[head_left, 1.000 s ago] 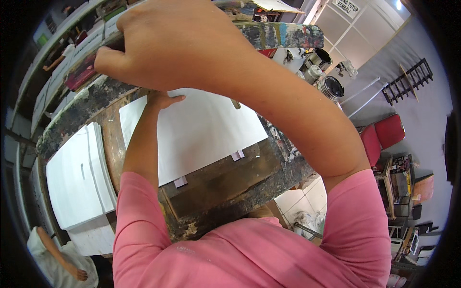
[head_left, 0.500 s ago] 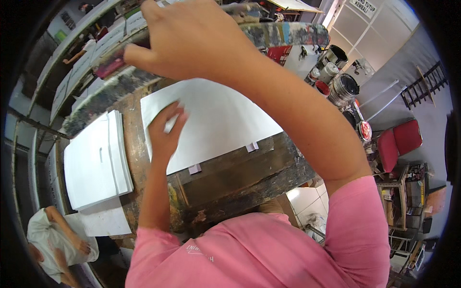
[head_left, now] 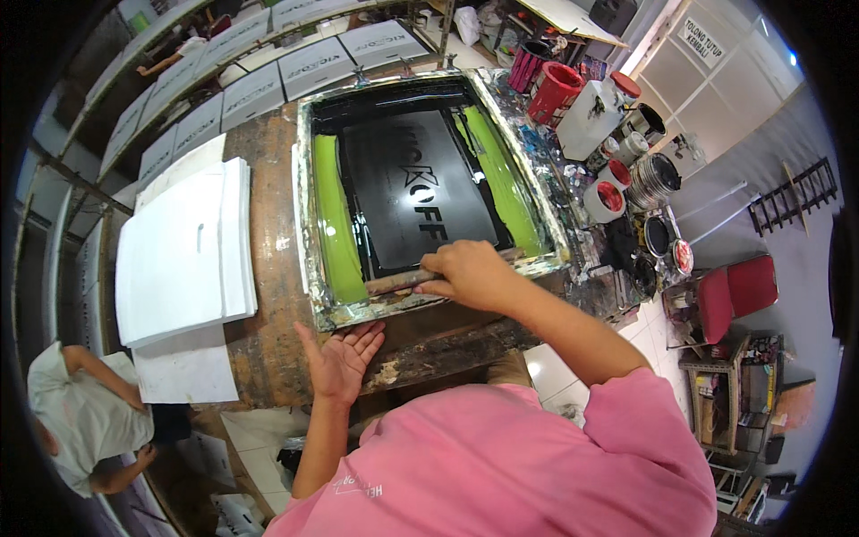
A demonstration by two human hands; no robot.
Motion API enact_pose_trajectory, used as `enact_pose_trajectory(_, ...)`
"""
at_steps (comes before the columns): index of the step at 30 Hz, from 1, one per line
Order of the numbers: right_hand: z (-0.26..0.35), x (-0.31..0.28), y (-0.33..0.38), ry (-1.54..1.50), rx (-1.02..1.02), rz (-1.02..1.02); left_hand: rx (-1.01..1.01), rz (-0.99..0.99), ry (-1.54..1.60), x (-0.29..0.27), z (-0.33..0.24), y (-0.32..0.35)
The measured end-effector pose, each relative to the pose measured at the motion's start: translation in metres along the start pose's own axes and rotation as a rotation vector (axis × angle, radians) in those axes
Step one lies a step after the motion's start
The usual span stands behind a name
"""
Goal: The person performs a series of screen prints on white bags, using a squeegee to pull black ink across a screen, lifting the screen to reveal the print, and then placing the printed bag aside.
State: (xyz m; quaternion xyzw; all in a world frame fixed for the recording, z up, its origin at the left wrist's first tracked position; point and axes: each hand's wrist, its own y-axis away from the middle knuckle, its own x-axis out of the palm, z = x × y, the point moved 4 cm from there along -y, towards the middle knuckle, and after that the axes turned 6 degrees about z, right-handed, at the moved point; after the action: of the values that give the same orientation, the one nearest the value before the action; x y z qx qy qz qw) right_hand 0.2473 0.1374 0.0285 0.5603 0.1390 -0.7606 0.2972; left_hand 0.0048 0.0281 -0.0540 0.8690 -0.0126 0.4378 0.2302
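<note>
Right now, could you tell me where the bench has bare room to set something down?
A bare wooden strip runs between the stack of white sheets and the screen frame. Bare bench edge also lies below the frame, beside the left hand. Right of the frame it is crowded: red buckets, a white jug and paint tins.

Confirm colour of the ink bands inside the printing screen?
Bright lime green ink, in two bands flanking the dark stencil; clearest in the head view.

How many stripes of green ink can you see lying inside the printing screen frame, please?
2. One long green ink stripe runs along the frame's left side; the other green ink stripe runs along its right side, above the right hand gripping the squeegee handle.
</note>
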Motion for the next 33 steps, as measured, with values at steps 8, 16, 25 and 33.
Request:
enact_pose_trajectory(8,-0.017,0.034,-0.028,0.09,-0.097,-0.195,0.022,-0.082,-0.04,-0.03,0.02,-0.008)
enact_pose_trajectory(16,-0.104,0.007,-0.177,0.237,-0.127,-0.337,0.065,0.12,-0.091,-0.049,0.027,-0.006)
enact_pose_trajectory(25,-0.17,-0.025,-0.291,0.295,-0.12,-0.426,0.116,0.334,0.081,-0.071,0.03,-0.003)
enact_pose_trajectory(33,-0.124,-0.071,-0.22,0.062,-0.17,-0.134,0.18,0.404,-0.016,-0.056,0.023,-0.012)
